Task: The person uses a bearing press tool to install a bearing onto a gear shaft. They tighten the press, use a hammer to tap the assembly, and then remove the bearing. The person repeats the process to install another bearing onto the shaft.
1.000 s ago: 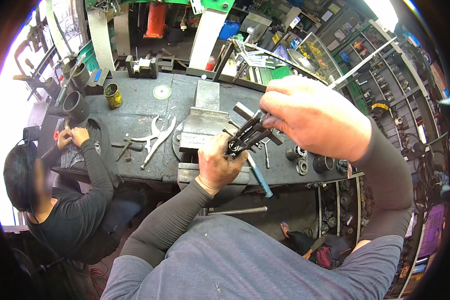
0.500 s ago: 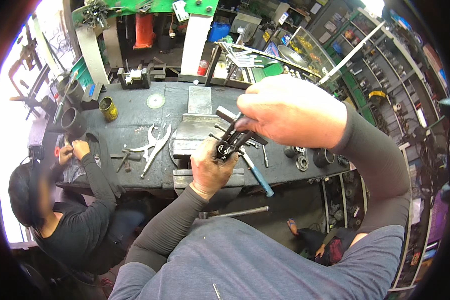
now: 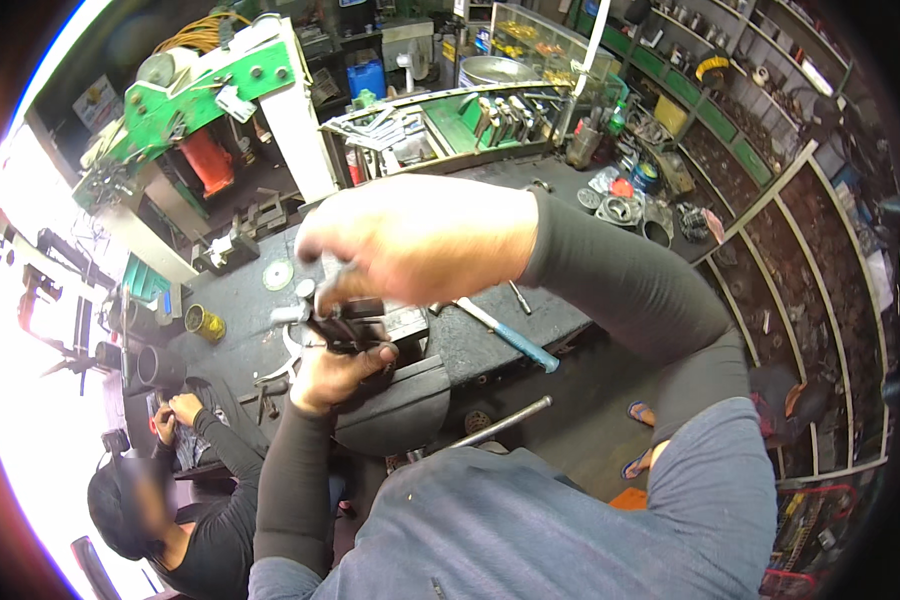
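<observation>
Dark metal tool clasped by both hands' fingers.

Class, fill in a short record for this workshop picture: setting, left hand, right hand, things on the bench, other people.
Setting: dark workbench in a cluttered workshop
Left hand: grips a dark metal part above a bench vise
Right hand: closed over the same part from above
On the bench: blue-handled tool, yellow tin, pliers
Other people: one co-worker seated at the bench's left end

Dark matt metal tool; dull grey metal workbench.
</observation>
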A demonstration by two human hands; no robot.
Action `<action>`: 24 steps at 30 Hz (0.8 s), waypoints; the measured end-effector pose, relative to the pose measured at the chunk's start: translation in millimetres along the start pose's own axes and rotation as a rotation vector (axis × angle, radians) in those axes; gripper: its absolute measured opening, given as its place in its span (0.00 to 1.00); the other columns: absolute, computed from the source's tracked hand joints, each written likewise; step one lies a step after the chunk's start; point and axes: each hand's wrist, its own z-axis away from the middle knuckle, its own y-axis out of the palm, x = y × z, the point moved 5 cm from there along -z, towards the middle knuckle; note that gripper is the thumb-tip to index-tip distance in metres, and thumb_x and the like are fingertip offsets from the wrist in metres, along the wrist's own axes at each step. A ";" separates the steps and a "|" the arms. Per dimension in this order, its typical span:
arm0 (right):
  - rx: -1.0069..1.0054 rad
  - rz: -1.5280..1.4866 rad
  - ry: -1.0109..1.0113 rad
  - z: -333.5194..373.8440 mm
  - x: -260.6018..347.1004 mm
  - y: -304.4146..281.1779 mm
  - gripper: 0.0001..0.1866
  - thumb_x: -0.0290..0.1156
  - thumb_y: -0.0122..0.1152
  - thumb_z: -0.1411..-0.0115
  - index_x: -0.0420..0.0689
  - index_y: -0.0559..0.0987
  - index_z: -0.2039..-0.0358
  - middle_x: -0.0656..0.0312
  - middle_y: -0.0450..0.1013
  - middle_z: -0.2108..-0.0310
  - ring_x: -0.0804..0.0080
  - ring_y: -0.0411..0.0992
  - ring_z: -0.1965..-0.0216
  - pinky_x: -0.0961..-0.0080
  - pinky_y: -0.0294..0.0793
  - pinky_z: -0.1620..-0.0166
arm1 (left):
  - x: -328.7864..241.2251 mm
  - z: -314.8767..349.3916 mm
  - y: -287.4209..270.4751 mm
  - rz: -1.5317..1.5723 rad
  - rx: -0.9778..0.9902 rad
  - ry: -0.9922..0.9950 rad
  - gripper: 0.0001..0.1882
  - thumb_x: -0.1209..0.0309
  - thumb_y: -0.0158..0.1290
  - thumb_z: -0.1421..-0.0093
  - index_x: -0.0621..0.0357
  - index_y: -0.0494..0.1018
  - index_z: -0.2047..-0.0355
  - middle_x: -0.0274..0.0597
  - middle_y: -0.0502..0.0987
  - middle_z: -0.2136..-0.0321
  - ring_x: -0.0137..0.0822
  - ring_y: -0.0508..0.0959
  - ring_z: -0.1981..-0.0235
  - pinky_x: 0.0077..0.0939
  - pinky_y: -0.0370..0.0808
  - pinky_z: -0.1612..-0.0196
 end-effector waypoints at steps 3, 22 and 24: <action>-0.147 -0.041 0.288 56.0 -88.0 9.5 0.16 0.41 0.63 0.25 0.40 0.79 0.50 0.45 0.80 0.60 0.44 0.80 0.56 0.55 0.79 0.51 | 12.7 21.0 11.8 -0.047 -0.349 0.008 0.12 0.67 0.74 0.37 0.58 0.82 0.66 0.31 0.82 0.71 0.26 0.80 0.69 0.27 0.78 0.65; -0.304 0.149 1.275 344.4 -288.3 220.8 0.13 0.27 0.70 0.40 0.36 0.79 0.57 0.38 0.83 0.59 0.37 0.83 0.53 0.49 0.82 0.49 | 1.5 22.2 38.0 -1.398 -0.290 0.424 0.16 0.64 0.65 0.32 0.30 0.88 0.45 0.28 0.85 0.61 0.31 0.86 0.62 0.29 0.82 0.58; -0.518 0.109 1.226 330.5 -262.9 176.6 0.10 0.24 0.69 0.37 0.36 0.77 0.59 0.42 0.83 0.62 0.44 0.84 0.58 0.54 0.81 0.53 | 5.1 19.2 30.9 -0.812 -0.354 0.246 0.08 0.62 0.67 0.31 0.44 0.87 0.54 0.31 0.84 0.65 0.32 0.84 0.64 0.34 0.79 0.60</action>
